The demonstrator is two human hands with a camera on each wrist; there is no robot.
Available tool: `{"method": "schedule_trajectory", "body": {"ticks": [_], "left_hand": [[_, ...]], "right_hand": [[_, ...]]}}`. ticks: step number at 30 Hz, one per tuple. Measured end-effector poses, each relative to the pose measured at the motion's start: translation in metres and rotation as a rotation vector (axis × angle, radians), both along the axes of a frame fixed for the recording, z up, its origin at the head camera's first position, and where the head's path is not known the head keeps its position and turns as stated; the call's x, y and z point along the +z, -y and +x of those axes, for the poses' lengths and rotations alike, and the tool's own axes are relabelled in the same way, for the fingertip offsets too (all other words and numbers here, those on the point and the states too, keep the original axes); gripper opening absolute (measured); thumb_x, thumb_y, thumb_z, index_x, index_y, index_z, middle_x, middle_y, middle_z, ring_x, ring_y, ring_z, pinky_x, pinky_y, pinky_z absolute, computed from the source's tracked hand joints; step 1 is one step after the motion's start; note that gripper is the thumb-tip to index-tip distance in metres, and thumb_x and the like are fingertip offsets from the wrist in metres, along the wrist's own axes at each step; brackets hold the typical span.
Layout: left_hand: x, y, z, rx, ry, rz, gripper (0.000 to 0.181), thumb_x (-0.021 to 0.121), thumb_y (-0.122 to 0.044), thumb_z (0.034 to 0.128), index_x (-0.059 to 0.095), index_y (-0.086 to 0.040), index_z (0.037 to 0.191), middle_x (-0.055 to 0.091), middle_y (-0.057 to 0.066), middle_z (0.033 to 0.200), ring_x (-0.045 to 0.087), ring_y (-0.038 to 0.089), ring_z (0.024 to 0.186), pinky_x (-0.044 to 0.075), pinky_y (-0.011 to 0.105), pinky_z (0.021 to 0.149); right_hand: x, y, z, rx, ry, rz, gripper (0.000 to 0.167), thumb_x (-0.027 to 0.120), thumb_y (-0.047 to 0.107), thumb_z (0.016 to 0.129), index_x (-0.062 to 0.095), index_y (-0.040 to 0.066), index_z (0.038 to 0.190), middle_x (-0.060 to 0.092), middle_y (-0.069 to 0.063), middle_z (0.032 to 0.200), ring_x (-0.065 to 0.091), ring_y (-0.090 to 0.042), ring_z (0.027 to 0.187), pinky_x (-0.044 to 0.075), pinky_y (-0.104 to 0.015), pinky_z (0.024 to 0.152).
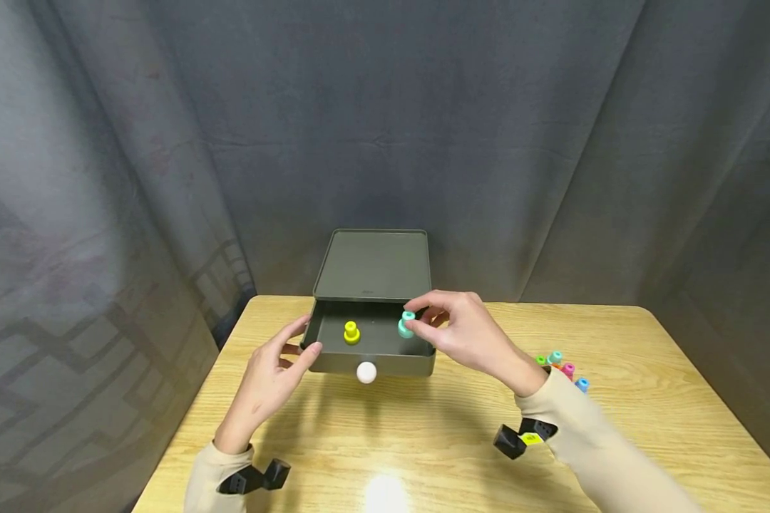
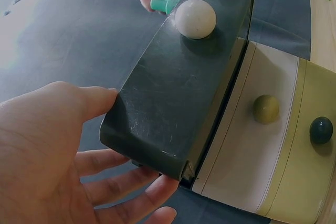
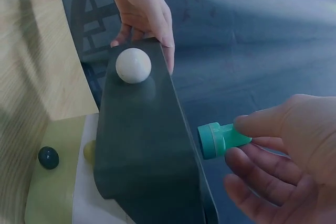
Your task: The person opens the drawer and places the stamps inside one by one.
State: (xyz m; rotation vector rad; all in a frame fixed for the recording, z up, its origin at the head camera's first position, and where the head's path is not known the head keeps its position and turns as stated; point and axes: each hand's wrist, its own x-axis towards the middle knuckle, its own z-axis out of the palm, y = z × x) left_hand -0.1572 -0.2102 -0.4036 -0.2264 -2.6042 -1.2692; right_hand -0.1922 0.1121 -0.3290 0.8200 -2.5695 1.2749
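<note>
1. Grey curtains (image 1: 385,142) hang behind the tabletop (image 1: 334,442).
2. Left hand (image 1: 266,377): fingers grip the pulled-out drawer (image 1: 401,366) at its left corner.
3. Right hand (image 1: 470,333): fingers pinch a teal peg (image 1: 405,329) over the drawer, right of a yellow peg (image 1: 351,333).

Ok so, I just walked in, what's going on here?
A person's left hand holds the left front corner of a pulled-out drawer, while their right hand pinches a teal piece at the drawer's right side. I can't tell whether it touches the bottom. A yellow piece stands inside, toward the left. More colourful pieces are on the table to the right, partly hidden by the sleeve.
</note>
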Motion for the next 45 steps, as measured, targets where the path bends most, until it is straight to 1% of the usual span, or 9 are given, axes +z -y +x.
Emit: {"method": "schedule_trajectory", "body": {"ticks": [3,6,12,16,23,27,34,39,45], "left_hand": [[0.0,0.0,0.0,0.001,0.005,0.0,0.057,0.07,-0.036,0.1048,0.055,-0.017,0.156,0.063,0.014,0.151,0.072,0.025,0.109,0.059,0.032,0.086],[0.0,-0.001,0.001,0.004,0.009,-0.005,0.057,0.069,-0.036,0.1053,0.055,-0.016,0.157,0.063,0.014,0.151,0.073,0.025,0.11,0.059,0.033,0.086],[0.0,-0.003,0.001,-0.004,-0.007,-0.008,0.056,0.068,-0.036,0.1054,0.055,-0.016,0.157,0.063,0.013,0.152,0.073,0.025,0.109,0.059,0.032,0.086],[0.0,-0.004,0.0,-0.015,-0.021,-0.014,0.056,0.068,-0.035,0.1057,0.055,-0.016,0.157,0.062,0.013,0.152,0.074,0.025,0.109,0.059,0.032,0.085],[-0.001,-0.005,0.001,-0.023,-0.014,-0.015,0.055,0.067,-0.035,0.1064,0.054,-0.018,0.157,0.06,0.012,0.155,0.073,0.025,0.109,0.058,0.031,0.084],[-0.001,-0.006,0.0,-0.012,-0.005,-0.016,0.056,0.067,-0.036,0.1062,0.054,-0.018,0.157,0.06,0.012,0.155,0.073,0.024,0.109,0.057,0.029,0.084],[-0.001,-0.007,-0.001,-0.015,-0.012,-0.012,0.056,0.068,-0.035,0.1057,0.054,-0.018,0.157,0.06,0.012,0.155,0.073,0.024,0.109,0.057,0.031,0.085],[-0.003,-0.008,-0.002,-0.024,-0.019,-0.008,0.056,0.068,-0.035,0.1056,0.055,-0.017,0.157,0.061,0.012,0.154,0.073,0.024,0.108,0.058,0.03,0.084],[-0.002,-0.008,-0.004,-0.02,-0.025,-0.011,0.056,0.068,-0.035,0.1059,0.054,-0.017,0.157,0.061,0.013,0.154,0.074,0.024,0.108,0.058,0.03,0.083]], "right_hand": [[-0.002,0.007,-0.002,0.011,0.009,0.006,0.018,0.083,0.016,0.093,0.082,0.012,0.111,0.079,0.006,0.088,0.071,-0.006,0.076,0.059,-0.028,0.075],[-0.004,0.014,-0.006,0.02,0.024,0.004,0.019,0.082,0.016,0.094,0.081,0.01,0.112,0.08,0.003,0.092,0.072,-0.006,0.076,0.059,-0.026,0.073],[-0.008,0.026,-0.009,0.019,0.028,0.015,0.018,0.083,0.017,0.094,0.082,0.011,0.11,0.081,0.001,0.093,0.073,-0.006,0.074,0.06,-0.025,0.073],[-0.013,0.031,-0.01,0.018,0.021,0.026,0.015,0.083,0.017,0.094,0.083,0.011,0.108,0.082,0.0,0.094,0.075,-0.006,0.076,0.06,-0.024,0.072],[-0.022,0.04,-0.016,0.016,0.031,0.063,0.012,0.084,0.015,0.093,0.083,0.011,0.104,0.082,-0.001,0.093,0.076,-0.007,0.078,0.059,-0.022,0.07],[-0.023,0.045,-0.021,0.025,0.033,0.089,0.011,0.084,0.015,0.093,0.083,0.01,0.103,0.082,-0.002,0.095,0.077,-0.008,0.081,0.06,-0.021,0.072],[-0.024,0.051,-0.03,0.019,0.077,0.126,0.011,0.083,0.014,0.093,0.083,0.01,0.102,0.082,-0.002,0.097,0.079,-0.009,0.084,0.061,-0.022,0.075],[-0.026,0.051,-0.033,0.021,0.067,0.152,0.01,0.083,0.012,0.092,0.082,0.008,0.102,0.083,-0.002,0.096,0.079,-0.01,0.084,0.061,-0.023,0.076],[-0.028,0.052,-0.036,0.013,0.04,0.21,0.01,0.084,0.015,0.093,0.083,0.011,0.102,0.083,0.0,0.096,0.079,-0.008,0.086,0.062,-0.025,0.078]]}}
